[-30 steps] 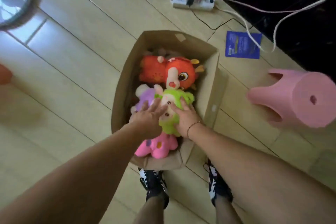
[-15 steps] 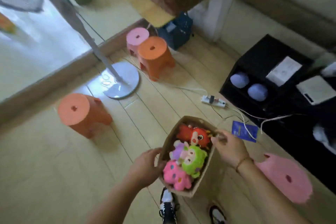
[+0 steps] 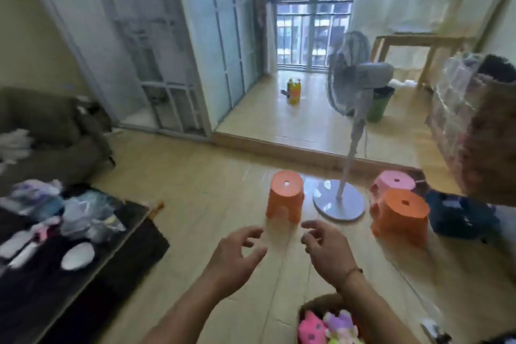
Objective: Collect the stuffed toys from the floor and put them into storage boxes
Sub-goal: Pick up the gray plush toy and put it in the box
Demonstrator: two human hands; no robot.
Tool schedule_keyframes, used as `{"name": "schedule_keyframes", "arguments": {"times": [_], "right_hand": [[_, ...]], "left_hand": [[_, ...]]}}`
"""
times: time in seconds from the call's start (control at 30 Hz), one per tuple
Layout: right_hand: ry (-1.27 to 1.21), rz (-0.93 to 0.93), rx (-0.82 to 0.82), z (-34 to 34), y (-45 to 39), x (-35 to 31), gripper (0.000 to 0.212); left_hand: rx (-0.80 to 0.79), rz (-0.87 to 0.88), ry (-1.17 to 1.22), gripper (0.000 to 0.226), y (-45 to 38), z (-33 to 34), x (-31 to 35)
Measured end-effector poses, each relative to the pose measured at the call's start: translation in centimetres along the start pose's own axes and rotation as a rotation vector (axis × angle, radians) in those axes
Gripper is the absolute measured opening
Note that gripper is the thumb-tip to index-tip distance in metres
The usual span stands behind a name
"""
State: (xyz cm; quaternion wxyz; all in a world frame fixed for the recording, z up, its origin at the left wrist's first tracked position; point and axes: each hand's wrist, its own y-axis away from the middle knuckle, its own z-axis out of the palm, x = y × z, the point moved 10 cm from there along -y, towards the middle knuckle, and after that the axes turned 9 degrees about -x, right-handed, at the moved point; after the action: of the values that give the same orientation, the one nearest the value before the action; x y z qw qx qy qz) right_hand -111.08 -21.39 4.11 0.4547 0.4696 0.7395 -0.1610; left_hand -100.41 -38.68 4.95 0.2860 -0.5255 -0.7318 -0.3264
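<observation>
both hands hang free over the floor, the left hand (image 3: 237, 254) and right hand (image 3: 325, 248) each with a released grip, fingers loosely curled on nothing. the cardboard box (image 3: 321, 305) sits at six o'clock by the person's right forearm, with a pink stuffed toy (image 3: 311, 328) and a purple stuffed toy (image 3: 339, 322) already inside. the step looks like a search for more. no loose toy shows on the floor; the blurred yellow object (image 3: 294, 91) at twelve o'clock cannot be identified, so the next move calls for scanning further.
</observation>
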Motion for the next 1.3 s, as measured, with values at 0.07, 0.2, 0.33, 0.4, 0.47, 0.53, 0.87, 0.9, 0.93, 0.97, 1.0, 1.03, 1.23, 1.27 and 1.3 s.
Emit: {"name": "schedule_keyframes", "arguments": {"times": [0.07, 0.2, 0.33, 0.4, 0.47, 0.53, 0.87, 0.9, 0.93, 0.97, 1.0, 1.03, 1.23, 1.27, 1.3], "right_hand": [[0.071, -0.113, -0.105, 5.2, 0.9, -5.6, 0.016], [0.169, -0.292, -0.357, 17.7, 5.2, -16.0, 0.019], [0.255, -0.501, -0.553, 31.5, 13.7, -25.6, 0.023], [0.260, -0.588, -0.666, 38.6, 19.8, -29.4, 0.023], [0.238, -0.657, -0.800, 45.9, 26.8, -32.5, 0.023], [0.221, -0.718, -0.940, 52.8, 34.3, -35.0, 0.023], [0.361, -1.015, -1.499, 76.3, 69.3, -40.3, 0.019], [0.380, -1.032, -1.532, 78.3, 71.7, -40.4, 0.019], [0.393, -1.044, -1.559, 80.3, 73.8, -40.6, 0.020], [0.407, -1.054, -1.585, 82.2, 75.6, -40.8, 0.022], [0.421, -1.057, -1.610, 84.2, 77.3, -41.1, 0.024], [0.433, -1.053, -1.634, 86.1, 78.7, -41.4, 0.024], [0.470, -1.010, -1.657, 99.8, 82.9, -45.3, 0.029], [0.486, -0.993, -1.660, 102.1, 83.2, -46.1, 0.028], [0.501, -0.980, -1.662, 104.1, 83.5, -47.0, 0.028]], "left_hand": [[0.106, -0.091, 0.047, 0.036, 5.7, -5.0, -3.4], [0.336, -0.242, 0.132, 0.033, 18.8, -13.6, -10.0], [0.588, -0.370, 0.219, 0.027, 34.7, -18.8, -16.4], [0.702, -0.439, 0.252, 0.027, 43.4, -20.3, -19.3], [0.803, -0.527, 0.286, 0.024, 52.8, -21.2, -22.6], [0.896, -0.625, 0.296, 0.024, 62.4, -21.9, -25.7], [1.392, -0.954, 0.421, 0.022, 101.3, -18.0, -34.3], [1.436, -0.978, 0.442, 0.022, 103.8, -17.1, -35.2], [1.472, -1.007, 0.473, 0.022, 106.0, -16.2, -36.2], [1.496, -1.033, 0.497, 0.022, 107.9, -15.6, -37.4], [1.510, -1.058, 0.516, 0.024, 109.6, -15.4, -38.7], [1.515, -1.077, 0.532, 0.028, 111.2, -15.4, -40.1], [1.491, -1.130, 0.560, 0.030, 118.5, -22.8, -50.7], [1.486, -1.136, 0.559, 0.029, 119.4, -24.5, -52.2], [1.481, -1.135, 0.560, 0.027, 120.1, -26.2, -53.5]]}}
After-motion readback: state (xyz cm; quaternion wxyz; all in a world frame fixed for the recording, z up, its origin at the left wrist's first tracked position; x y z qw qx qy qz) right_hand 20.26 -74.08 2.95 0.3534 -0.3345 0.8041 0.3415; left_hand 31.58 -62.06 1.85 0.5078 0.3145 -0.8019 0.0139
